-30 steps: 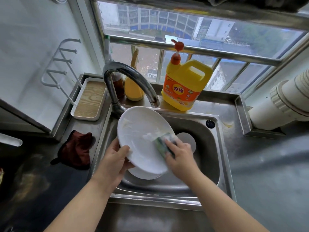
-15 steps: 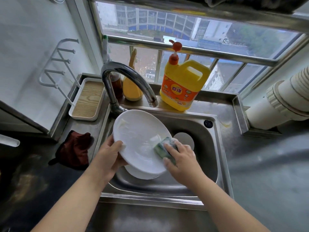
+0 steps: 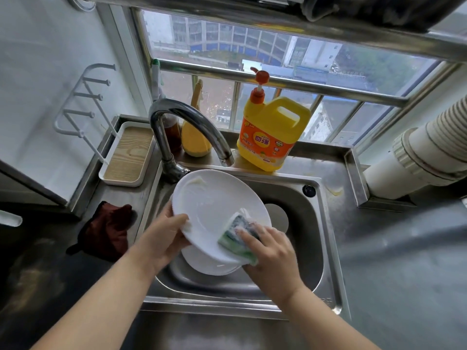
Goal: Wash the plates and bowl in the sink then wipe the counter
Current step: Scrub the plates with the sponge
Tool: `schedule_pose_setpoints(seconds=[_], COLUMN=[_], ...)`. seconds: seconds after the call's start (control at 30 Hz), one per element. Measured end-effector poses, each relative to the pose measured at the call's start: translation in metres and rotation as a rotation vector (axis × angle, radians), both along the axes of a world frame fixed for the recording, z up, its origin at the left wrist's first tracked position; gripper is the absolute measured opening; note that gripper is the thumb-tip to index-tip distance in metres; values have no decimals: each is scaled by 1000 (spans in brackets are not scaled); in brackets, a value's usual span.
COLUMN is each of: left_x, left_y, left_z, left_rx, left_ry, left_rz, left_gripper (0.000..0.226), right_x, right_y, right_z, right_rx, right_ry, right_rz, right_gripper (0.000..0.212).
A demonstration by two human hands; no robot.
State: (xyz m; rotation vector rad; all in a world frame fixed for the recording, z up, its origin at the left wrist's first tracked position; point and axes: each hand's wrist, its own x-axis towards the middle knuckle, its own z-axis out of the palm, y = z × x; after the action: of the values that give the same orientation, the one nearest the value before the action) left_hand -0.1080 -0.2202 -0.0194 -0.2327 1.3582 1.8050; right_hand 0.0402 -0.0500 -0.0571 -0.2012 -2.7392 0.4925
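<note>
Two hands were at work over the sink (image 3: 326,238). The left hand (image 3: 161,238) gripped the near-left rim of a white plate (image 3: 214,205), thumb curled over the face, and held it tilted above the basin. The right hand (image 3: 270,251) had its fingers curled round a green sponge (image 3: 236,238), which it pressed against the plate's lower right edge; foam showed on the sponge and in streaks across the plate.

Risks, as judged. The plate looked soapy and was held at one edge only, so it could slip and drop onto the crockery below, chipping either piece. The sponge bore on the rim opposite the grip, and a hard push there might lever the plate out of the fingers. The tap spout (image 3: 192,127) hung just above the plate's far edge; lifting the plate could knock it. No water was seen running.

Containers. The sink held a second white plate (image 3: 209,263) lying directly under the tilted one, and a pale round piece (image 3: 278,215) just behind, possibly the bowl, though mostly hidden. The yellow detergent jug (image 3: 270,137) with its pump stood on the ledge behind the sink; how full it was could not be told. A white tray with a wooden base (image 3: 129,155) sat left of the tap, its base bare. A dark red cloth (image 3: 108,231) lay on the counter, left of the sink.
</note>
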Motion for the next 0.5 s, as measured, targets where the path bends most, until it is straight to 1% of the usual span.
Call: schedule_pose_setpoints(seconds=[0.07, 0.13, 0.17, 0.23, 0.27, 0.33, 0.4, 0.47, 0.5], left_x=[23, 40, 43, 40, 36, 28, 23, 22, 24], left_y=[12, 18, 19, 14, 10, 3, -1, 0, 2], left_z=[-2, -4, -5, -5, -4, -4, -3, -1, 1], left_rx=[83, 124, 120, 92, 77, 50, 32, 25, 26], left_ry=[-16, 0, 21, 57, 60, 49, 49, 59, 59], left_rz=[0, -10, -5, 32, 53, 69, 40, 23, 28], left_gripper=[60, 61, 60, 56, 54, 52, 52, 51, 50], right_x=[-8, -13, -13, -8, -5, 1, 1, -2, -4], right_y=[-20, -37, -40, -37, -30, -8, 16, 26, 24], right_z=[4, 5, 4, 1, -1, -8, -13, -13, -10], right_rx=[-82, -190, -236, -303, -300, -222, -175, -212, -246], right_ry=[-48, -92, -117, -172, -198, -208, -234, -313, -339], right_rz=[-62, -111, -107, -23, 33, 88, 13, -119, -147], right_gripper=[50, 50, 53, 58, 57, 50, 47, 52, 54])
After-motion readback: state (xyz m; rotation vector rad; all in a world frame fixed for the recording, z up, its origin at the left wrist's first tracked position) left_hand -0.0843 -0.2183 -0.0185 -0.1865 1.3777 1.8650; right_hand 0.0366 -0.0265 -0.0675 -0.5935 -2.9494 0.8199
